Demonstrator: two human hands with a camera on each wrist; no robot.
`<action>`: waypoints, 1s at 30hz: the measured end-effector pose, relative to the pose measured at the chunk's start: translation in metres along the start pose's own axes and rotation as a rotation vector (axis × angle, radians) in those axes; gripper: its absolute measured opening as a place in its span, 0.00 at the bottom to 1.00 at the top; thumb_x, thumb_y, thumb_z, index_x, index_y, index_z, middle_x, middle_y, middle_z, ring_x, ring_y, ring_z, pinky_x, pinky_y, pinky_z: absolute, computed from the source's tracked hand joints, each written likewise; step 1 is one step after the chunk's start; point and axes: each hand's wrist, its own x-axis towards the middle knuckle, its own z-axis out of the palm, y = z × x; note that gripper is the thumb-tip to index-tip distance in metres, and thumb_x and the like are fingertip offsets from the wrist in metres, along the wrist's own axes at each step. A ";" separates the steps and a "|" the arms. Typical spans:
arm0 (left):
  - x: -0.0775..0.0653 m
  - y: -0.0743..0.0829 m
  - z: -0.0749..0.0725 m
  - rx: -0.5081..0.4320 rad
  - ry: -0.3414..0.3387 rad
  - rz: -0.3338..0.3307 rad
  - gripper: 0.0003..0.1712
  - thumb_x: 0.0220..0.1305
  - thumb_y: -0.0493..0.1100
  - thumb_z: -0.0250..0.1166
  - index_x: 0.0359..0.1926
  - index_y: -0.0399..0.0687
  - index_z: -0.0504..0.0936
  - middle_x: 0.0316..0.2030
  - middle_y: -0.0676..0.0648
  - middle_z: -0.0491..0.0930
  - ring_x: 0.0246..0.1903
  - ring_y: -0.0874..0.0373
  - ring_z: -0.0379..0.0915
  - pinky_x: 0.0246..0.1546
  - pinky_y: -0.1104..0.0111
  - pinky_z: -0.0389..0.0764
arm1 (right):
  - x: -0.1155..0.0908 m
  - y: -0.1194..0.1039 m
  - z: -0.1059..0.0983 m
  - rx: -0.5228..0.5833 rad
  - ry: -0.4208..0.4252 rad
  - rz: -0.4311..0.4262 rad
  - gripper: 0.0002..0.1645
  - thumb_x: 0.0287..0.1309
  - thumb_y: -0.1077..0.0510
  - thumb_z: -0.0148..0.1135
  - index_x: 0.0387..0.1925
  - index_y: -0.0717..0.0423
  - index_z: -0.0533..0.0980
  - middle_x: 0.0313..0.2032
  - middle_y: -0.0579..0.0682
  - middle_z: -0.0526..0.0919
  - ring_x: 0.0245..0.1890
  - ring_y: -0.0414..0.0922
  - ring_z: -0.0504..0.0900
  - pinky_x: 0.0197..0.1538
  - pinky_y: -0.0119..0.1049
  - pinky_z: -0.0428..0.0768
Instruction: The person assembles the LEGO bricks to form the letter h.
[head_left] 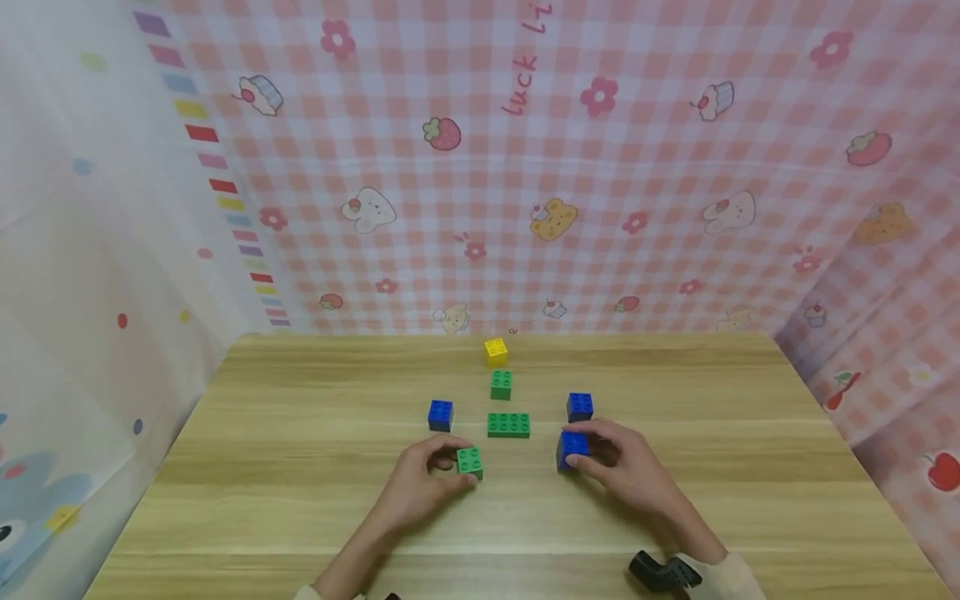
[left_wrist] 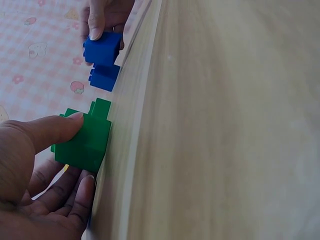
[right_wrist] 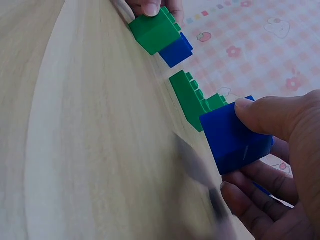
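Observation:
Between its thumb and fingers, my left hand [head_left: 422, 481] pinches a square green brick [head_left: 469, 462] with studs facing up. My right hand [head_left: 626, 467] pinches a blue brick [head_left: 572, 450] the same way, thumb on its near side. A long green brick [head_left: 508, 425] lies beyond and between the two hands. Just past the left hand sits one blue brick [head_left: 440, 415]; another blue brick [head_left: 580, 407] stands right behind the held blue one. In the left wrist view the thumb presses the near face of the held green brick [left_wrist: 84, 142].
Farther back on the wooden table [head_left: 300, 433] stand a smaller green brick [head_left: 501, 385] and a yellow brick [head_left: 496, 352]. A pink checked cloth [head_left: 480, 183] hangs behind the table's far edge. A black device [head_left: 663, 573] is by the right wrist.

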 end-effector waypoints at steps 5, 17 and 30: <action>0.000 0.002 0.003 -0.001 -0.008 0.010 0.25 0.53 0.44 0.80 0.53 0.54 0.85 0.46 0.47 0.83 0.46 0.54 0.76 0.51 0.63 0.80 | 0.002 -0.003 0.002 0.016 0.003 0.006 0.24 0.62 0.51 0.72 0.59 0.47 0.80 0.56 0.52 0.84 0.53 0.49 0.85 0.60 0.43 0.85; 0.003 0.003 0.009 -0.013 -0.037 0.016 0.24 0.53 0.44 0.79 0.52 0.54 0.85 0.45 0.48 0.82 0.46 0.54 0.76 0.52 0.62 0.80 | 0.006 -0.012 0.007 0.035 0.018 -0.047 0.23 0.63 0.52 0.72 0.59 0.49 0.80 0.55 0.53 0.85 0.53 0.50 0.85 0.61 0.47 0.85; 0.006 0.005 0.016 -0.002 -0.055 0.043 0.23 0.53 0.43 0.79 0.51 0.54 0.85 0.45 0.49 0.83 0.45 0.55 0.77 0.51 0.63 0.82 | 0.008 -0.021 0.013 0.025 0.027 -0.057 0.22 0.62 0.52 0.73 0.57 0.46 0.81 0.54 0.50 0.86 0.52 0.47 0.85 0.60 0.46 0.86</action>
